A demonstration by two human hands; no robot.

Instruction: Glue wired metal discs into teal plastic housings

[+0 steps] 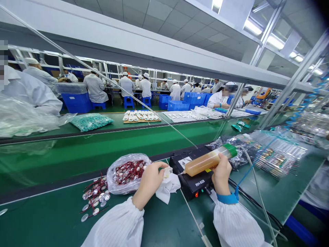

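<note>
My right hand (221, 174) is shut around a large syringe of amber paste (205, 164), which has a green cap and is tilted with its tip pointing left. A clear hose runs from the cap. My left hand (150, 181) pinches a crumpled white cloth (167, 187) close to the syringe tip. To the left of that hand lies a clear plastic bag (128, 174) of metal discs with red wires. More of these wired discs (95, 197) lie loose on the green bench.
A black dispenser unit marked RH-928 (191, 181) sits under the syringe. Plastic-wrapped trays of components (275, 154) lie to the right. Co-workers in white sit at long green benches beyond, among blue crates (178, 105). A metal rail crosses the view above the bench.
</note>
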